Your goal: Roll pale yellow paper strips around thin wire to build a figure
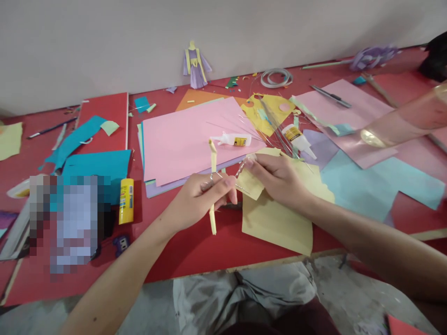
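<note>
My left hand (pixel 206 197) is closed around a thin yellow paper stick (pixel 213 163), which stands upright with its top end bent. Thin silvery wire also runs through the fingers of that hand. My right hand (pixel 279 174) pinches the end of a twisted wire (pixel 240 168) between thumb and forefinger, close to the left fingertips. Beneath the right hand lie pale yellow paper sheets (pixel 275 228). Just behind both hands, a white glue bottle (pixel 237 139) rests on its side on pink paper (pixel 185 144).
A yellow glue stick (pixel 126 201) stands at left beside blue paper (pixel 101 165). Loose wires (pixel 272 116) and a second glue bottle (pixel 296 138) lie right of centre. A purple paper doll (pixel 195 70) leans on the wall. A cutter knife (pixel 331 96) lies at right, near a blurred pinkish shape (pixel 405 116).
</note>
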The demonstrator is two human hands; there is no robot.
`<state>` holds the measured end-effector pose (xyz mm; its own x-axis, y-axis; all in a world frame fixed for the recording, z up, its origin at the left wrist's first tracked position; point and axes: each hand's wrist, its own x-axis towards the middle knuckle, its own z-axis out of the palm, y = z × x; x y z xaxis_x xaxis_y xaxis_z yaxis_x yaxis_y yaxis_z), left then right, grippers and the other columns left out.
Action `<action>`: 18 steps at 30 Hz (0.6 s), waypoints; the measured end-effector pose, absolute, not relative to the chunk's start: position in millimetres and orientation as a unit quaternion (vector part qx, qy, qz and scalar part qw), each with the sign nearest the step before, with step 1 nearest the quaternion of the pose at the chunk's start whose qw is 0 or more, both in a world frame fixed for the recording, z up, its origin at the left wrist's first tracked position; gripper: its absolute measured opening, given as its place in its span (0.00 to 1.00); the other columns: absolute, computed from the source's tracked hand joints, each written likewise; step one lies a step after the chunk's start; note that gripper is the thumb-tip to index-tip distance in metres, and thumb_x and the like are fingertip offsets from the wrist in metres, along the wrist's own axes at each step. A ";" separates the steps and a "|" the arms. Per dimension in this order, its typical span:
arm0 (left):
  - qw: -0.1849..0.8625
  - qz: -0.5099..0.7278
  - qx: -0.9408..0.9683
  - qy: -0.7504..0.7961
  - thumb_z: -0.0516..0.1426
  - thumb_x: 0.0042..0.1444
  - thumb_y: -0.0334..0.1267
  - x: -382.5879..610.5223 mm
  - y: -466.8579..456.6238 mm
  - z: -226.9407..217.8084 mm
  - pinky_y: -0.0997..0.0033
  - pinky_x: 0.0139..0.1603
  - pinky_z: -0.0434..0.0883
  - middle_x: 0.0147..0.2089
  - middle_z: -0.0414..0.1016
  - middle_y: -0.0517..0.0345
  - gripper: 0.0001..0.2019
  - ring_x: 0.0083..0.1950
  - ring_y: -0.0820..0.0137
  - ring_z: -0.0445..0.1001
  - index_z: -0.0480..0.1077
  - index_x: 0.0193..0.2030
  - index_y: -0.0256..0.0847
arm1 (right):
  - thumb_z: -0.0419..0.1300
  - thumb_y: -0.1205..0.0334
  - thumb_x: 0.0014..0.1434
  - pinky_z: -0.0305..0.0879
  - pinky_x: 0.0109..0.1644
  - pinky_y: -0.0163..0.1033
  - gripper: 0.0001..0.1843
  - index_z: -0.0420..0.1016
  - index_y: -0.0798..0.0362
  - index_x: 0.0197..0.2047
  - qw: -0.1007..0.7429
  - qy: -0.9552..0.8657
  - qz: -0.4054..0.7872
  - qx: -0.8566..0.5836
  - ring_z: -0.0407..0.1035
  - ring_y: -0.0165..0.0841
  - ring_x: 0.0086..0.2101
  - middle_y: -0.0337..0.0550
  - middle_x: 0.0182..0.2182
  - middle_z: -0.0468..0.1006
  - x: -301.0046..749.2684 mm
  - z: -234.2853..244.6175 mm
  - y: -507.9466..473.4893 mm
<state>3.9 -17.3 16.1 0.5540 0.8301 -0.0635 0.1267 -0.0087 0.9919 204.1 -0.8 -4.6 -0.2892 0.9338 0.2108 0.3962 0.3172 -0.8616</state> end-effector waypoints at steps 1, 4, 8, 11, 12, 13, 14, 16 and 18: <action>0.592 0.278 0.656 0.376 0.49 0.67 0.45 4.5 -17.9 16.2 0.77 0.27 0.61 0.20 0.61 0.64 0.20 0.22 0.80 0.60 0.72 0.29 0.37 | 0.50 0.44 0.65 0.47 0.23 0.34 0.26 0.54 0.52 0.22 0.371 -0.721 0.359 -0.463 0.48 0.25 0.21 0.33 0.19 0.51 203.9 -3.9 -1.7; 0.575 0.254 0.670 0.395 0.49 0.67 0.46 6.6 -17.9 15.4 0.77 0.28 0.60 0.19 0.59 0.65 0.20 0.23 0.79 0.61 0.70 0.28 0.37 | 0.50 0.45 0.65 0.48 0.24 0.34 0.25 0.56 0.52 0.23 0.359 -0.726 0.366 -0.458 0.50 0.25 0.22 0.33 0.19 0.54 203.0 -1.8 -3.7; 0.548 0.257 0.677 0.419 0.49 0.67 0.47 8.2 -16.2 12.8 0.76 0.26 0.58 0.19 0.58 0.65 0.22 0.22 0.79 0.59 0.65 0.24 0.37 | 0.51 0.44 0.65 0.47 0.23 0.34 0.26 0.53 0.51 0.22 0.373 -0.723 0.378 -0.442 0.47 0.25 0.21 0.32 0.19 0.52 202.1 -0.8 -3.6; 0.545 0.262 0.674 0.424 0.48 0.67 0.49 8.1 -15.2 10.7 0.76 0.26 0.59 0.20 0.59 0.65 0.22 0.22 0.79 0.59 0.65 0.26 0.37 | 0.49 0.43 0.65 0.48 0.23 0.34 0.26 0.54 0.51 0.22 0.369 -0.707 0.402 -0.450 0.49 0.25 0.21 0.33 0.19 0.53 202.6 -0.9 -3.0; 0.550 0.265 0.669 0.424 0.49 0.66 0.50 8.0 -15.0 10.0 0.75 0.26 0.59 0.20 0.59 0.65 0.21 0.22 0.78 0.59 0.66 0.27 0.38 | 0.49 0.42 0.65 0.49 0.23 0.34 0.27 0.54 0.51 0.22 0.367 -0.703 0.408 -0.452 0.51 0.25 0.21 0.33 0.19 0.54 202.8 -1.0 -2.8; 0.556 0.269 0.663 0.423 0.49 0.66 0.50 7.8 -14.8 9.4 0.75 0.27 0.60 0.20 0.59 0.65 0.20 0.23 0.78 0.60 0.66 0.29 0.38 | 0.49 0.42 0.65 0.49 0.23 0.34 0.26 0.55 0.51 0.22 0.367 -0.701 0.411 -0.452 0.51 0.25 0.21 0.33 0.19 0.55 203.1 -1.1 -2.6; 0.563 0.274 0.656 0.422 0.49 0.66 0.50 7.7 -14.6 9.0 0.75 0.27 0.61 0.19 0.59 0.66 0.19 0.23 0.77 0.61 0.66 0.30 0.39 | 0.49 0.42 0.65 0.50 0.23 0.34 0.26 0.56 0.52 0.22 0.369 -0.702 0.411 -0.449 0.52 0.26 0.21 0.34 0.19 0.56 203.4 -1.2 -2.4; 0.575 0.288 0.640 0.421 0.50 0.65 0.50 7.6 -14.2 8.4 0.75 0.26 0.61 0.19 0.59 0.66 0.16 0.23 0.76 0.63 0.65 0.34 0.40 | 0.50 0.43 0.65 0.50 0.23 0.34 0.26 0.56 0.52 0.22 0.380 -0.704 0.402 -0.445 0.52 0.26 0.21 0.34 0.20 0.56 203.7 -1.4 -2.0; 0.580 0.297 0.630 0.423 0.51 0.65 0.49 7.7 -13.5 8.0 0.76 0.26 0.61 0.20 0.59 0.67 0.14 0.23 0.76 0.63 0.65 0.38 0.41 | 0.50 0.44 0.65 0.50 0.23 0.34 0.26 0.56 0.52 0.22 0.389 -0.703 0.395 -0.446 0.51 0.26 0.21 0.34 0.20 0.56 203.9 -1.3 -1.9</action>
<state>7.7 -13.5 8.0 0.4665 0.8769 -0.1158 0.1883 0.0294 0.9817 203.9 -1.9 -1.3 -0.3002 0.9338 0.1948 0.3199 0.2910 -0.9017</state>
